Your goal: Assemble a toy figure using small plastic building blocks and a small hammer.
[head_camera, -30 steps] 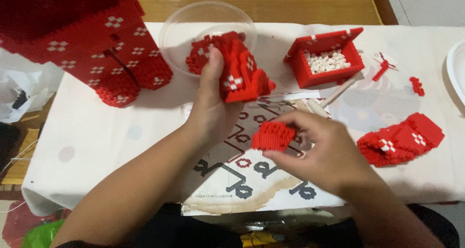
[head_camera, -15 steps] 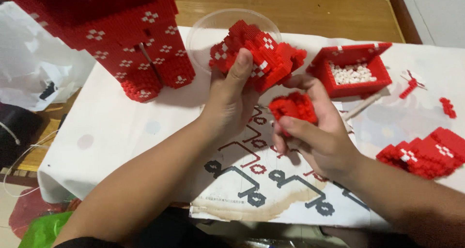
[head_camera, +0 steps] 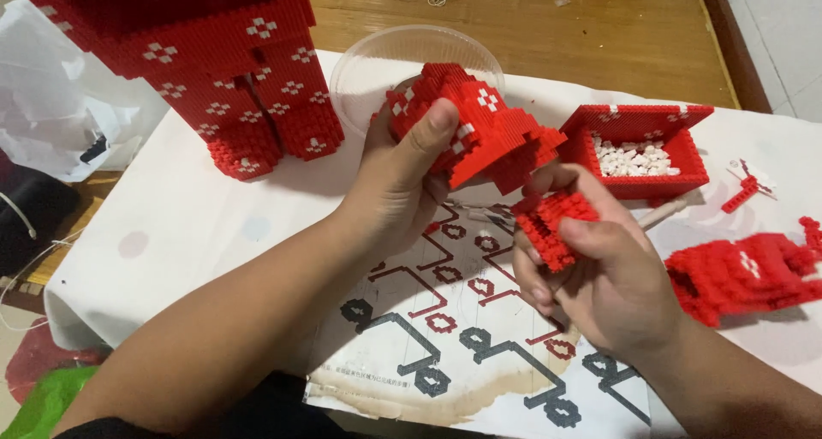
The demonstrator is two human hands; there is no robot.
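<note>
White cloth covered the table (head_camera: 171, 233) you worked at, with bare wooden floor beyond its far edge. Nearest you lay a printed instruction sheet (head_camera: 445, 336) with red and dark diagrams, stained brown along its near edge. Just above it, your right hand (head_camera: 599, 276) pinched a small red brick piece (head_camera: 552, 225) between thumb and fingers, its long axis tilted up toward the left. Your left hand (head_camera: 398, 182) was clamped around a larger red brick section (head_camera: 484, 131) with white cross marks, thumb pressed on its near face, held off the table. The small piece sat just below and right of the larger section's lower edge, almost touching it, so your right hand was the nearer one to that joint, and nothing stood between them. To the right a red brick slab (head_camera: 745, 272) lay flat. Farther back stood a red brick box (head_camera: 642, 143) of small white pieces, a clear plastic tub (head_camera: 377, 62) behind your left hand, and a tall red brick build (head_camera: 231, 71) at far left.
</note>
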